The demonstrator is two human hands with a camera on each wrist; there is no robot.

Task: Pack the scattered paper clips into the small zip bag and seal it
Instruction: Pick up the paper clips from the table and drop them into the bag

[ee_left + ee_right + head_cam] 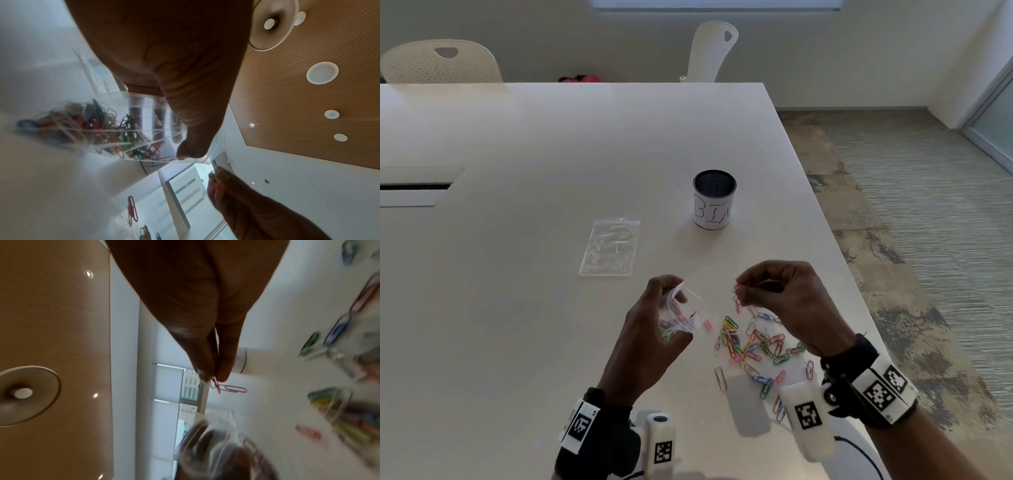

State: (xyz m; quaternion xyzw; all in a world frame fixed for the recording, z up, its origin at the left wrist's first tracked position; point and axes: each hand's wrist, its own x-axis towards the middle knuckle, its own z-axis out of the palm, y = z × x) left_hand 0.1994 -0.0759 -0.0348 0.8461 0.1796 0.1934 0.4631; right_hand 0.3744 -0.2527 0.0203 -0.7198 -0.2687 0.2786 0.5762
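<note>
My left hand grips a small clear zip bag above the table, its mouth held open toward the right. In the left wrist view the small clear zip bag holds several coloured paper clips, with my thumb pressed on its rim. To the right of the bag's mouth, my right hand pinches a few pink paper clips between thumb and fingertips, and they dangle in the right wrist view. Several loose coloured clips lie scattered on the white table under and in front of my right hand.
A black mesh cup with a white paper label stands beyond my hands. A second, flat clear zip bag lies to its left. The table's right edge runs close to the clips. White chairs stand at the far side.
</note>
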